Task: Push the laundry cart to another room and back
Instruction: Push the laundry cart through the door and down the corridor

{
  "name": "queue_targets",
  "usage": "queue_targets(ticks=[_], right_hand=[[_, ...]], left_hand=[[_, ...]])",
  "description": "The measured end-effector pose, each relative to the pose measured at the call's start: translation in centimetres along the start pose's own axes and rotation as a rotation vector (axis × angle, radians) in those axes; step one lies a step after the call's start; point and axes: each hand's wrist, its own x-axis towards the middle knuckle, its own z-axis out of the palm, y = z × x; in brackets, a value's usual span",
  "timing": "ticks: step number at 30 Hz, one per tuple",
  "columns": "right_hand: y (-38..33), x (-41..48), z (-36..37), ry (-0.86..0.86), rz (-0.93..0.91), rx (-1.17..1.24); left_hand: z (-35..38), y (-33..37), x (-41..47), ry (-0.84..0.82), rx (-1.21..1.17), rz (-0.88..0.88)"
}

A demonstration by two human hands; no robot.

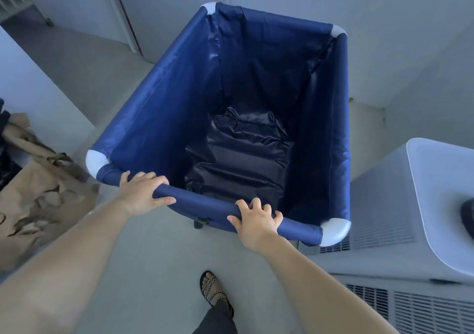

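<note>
1. The laundry cart [159,108], a deep blue fabric bin on a tube frame with white corner caps, fills the centre of the frame, its near rim crossing the lower middle from left down to right.
2. The left hand [143,192] grips that near rim close to its left corner cap: the fingers [156,177] curl over the top of the tube into the bin, and the thumb presses along the rail's near side.
3. The right hand [256,221] clamps the same rim further right, short of the lower-right corner cap; its fingers hook over the tube with small gaps between them, thumb pointing left under the rail.
4. A stretch of bare rim lies between the two hands.
5. Dark crumpled fabric [238,154] lies on the cart's bottom.
6. A brown paper bag [38,192] sits at the left edge, a white vented appliance [410,205] at the lower right, just beside the cart.
7. A sandalled foot [213,290] stands on the grey floor at bottom centre.
</note>
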Motion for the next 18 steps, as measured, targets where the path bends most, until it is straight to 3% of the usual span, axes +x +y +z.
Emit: queue_targets(ticks=[7, 10, 13, 18], right_hand=[[1.0, 8.0, -4.7, 0.129, 0.023, -0.048], [2.4, 10.3, -6.7, 0.181, -0.055, -0.165], [4.6, 12.9, -8.8, 0.115, -0.142, -0.189], [7.3, 16.4, -10.8, 0.148, -0.241, -0.177]], left_hand=[[-3.4, 0.7, 9.7, 0.036, 0.013, 0.073], [-4.7, 1.3, 12.6, 0.091, 0.082, 0.153], [-5.4, 2.0, 15.2, 0.143, 0.113, 0.270], [-6.2, 3.3, 18.0, 0.188, 0.086, 0.244]])
